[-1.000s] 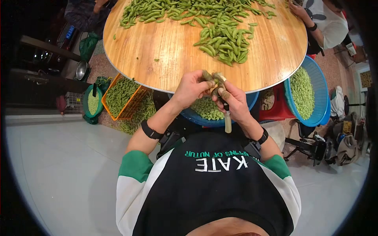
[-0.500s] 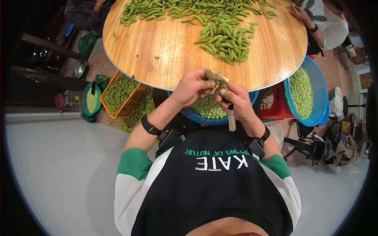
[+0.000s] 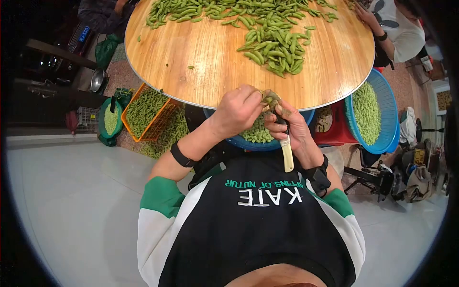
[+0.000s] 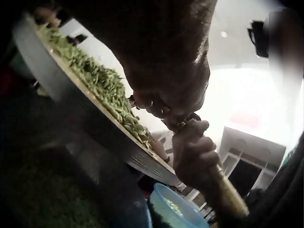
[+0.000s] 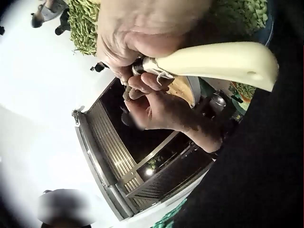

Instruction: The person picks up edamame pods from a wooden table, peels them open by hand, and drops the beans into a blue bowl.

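Note:
In the head view both hands meet just over the near table edge. My right hand (image 3: 294,125) grips a knife, its cream handle (image 3: 288,157) pointing back toward my body; the blade is hidden among the fingers. Up close in the right wrist view, string or tape wraps the neck of the handle (image 5: 218,61). My left hand (image 3: 239,109), back upward, curls its fingers against the right fingertips. Between them they pinch a small green-brown bean pod (image 3: 271,99), largely covered by fingers. Loose green pods (image 3: 282,52) lie on the round wooden table (image 3: 201,81) ahead.
Below the hands, a blue basin (image 3: 236,141) holds shelled beans. A blue basket (image 3: 388,103) of beans stands right, beside a red stool (image 3: 337,129). At left are an orange crate (image 3: 158,125) of pods and a green basin (image 3: 103,125). Another person (image 3: 389,28) is across the table.
The left hand has rolled so that its back faces up and hides its thumb. The knife handle has swung lower toward my body, and more of it shows below the right hand.

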`<state>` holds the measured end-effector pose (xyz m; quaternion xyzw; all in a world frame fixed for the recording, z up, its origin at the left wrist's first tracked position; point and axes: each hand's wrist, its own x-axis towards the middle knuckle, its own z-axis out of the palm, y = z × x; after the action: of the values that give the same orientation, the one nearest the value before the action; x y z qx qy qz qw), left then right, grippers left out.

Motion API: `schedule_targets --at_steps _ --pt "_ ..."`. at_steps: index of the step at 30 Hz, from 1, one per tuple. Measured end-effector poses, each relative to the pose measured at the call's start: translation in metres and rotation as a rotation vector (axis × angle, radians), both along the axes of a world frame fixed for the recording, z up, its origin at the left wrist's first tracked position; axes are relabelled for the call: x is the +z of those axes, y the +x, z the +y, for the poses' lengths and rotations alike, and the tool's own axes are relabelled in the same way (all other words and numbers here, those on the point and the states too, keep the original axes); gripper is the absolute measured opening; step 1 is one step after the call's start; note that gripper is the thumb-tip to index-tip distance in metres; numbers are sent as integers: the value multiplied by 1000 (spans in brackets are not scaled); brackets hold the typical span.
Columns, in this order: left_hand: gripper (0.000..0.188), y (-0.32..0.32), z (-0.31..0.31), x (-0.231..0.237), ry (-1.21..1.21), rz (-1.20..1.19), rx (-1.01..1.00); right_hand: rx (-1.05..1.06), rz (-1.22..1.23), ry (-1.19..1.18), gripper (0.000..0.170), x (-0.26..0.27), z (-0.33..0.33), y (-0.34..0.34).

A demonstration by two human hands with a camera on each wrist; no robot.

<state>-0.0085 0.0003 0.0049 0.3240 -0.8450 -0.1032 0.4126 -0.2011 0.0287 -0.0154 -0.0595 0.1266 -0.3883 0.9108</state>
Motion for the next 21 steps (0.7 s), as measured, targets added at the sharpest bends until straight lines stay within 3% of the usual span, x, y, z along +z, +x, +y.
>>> schedule_targets --at_steps 3,5,6,8,9,11,13,15,18,19,21 --pt "15 1 2 -7 5 -74 15 6 -29 7 35 -7 -1 0" --pt "13 -3 4 -8 530 351 -56 1 -27 -5 38 -4 0 1" --pt "13 -4 5 -7 531 351 -56 -2 -23 -16 40 -2 0 1" --pt "12 -6 6 -1 870 542 -51 -13 11 -24 41 -4 -1 0" --pt "12 -5 5 -1 868 542 -51 -26 46 -32 42 -5 -2 -1" --pt "15 -2 2 -2 1269 692 -159 -16 84 -61 40 -6 -5 -6" --pt "15 -3 2 -4 1310 725 -195 -6 122 -87 39 -4 -4 -8" --pt "16 -3 2 -5 1350 762 -225 -66 464 -309 35 2 -1 -8" --pt "16 -3 2 -5 1397 778 -243 -115 676 -424 32 3 -1 -7" --pt "15 -5 3 -4 1319 646 -142 -114 674 -425 32 -3 -1 -4" --pt "15 -9 6 -4 1241 514 -44 -593 1236 -1017 32 -15 1 6"
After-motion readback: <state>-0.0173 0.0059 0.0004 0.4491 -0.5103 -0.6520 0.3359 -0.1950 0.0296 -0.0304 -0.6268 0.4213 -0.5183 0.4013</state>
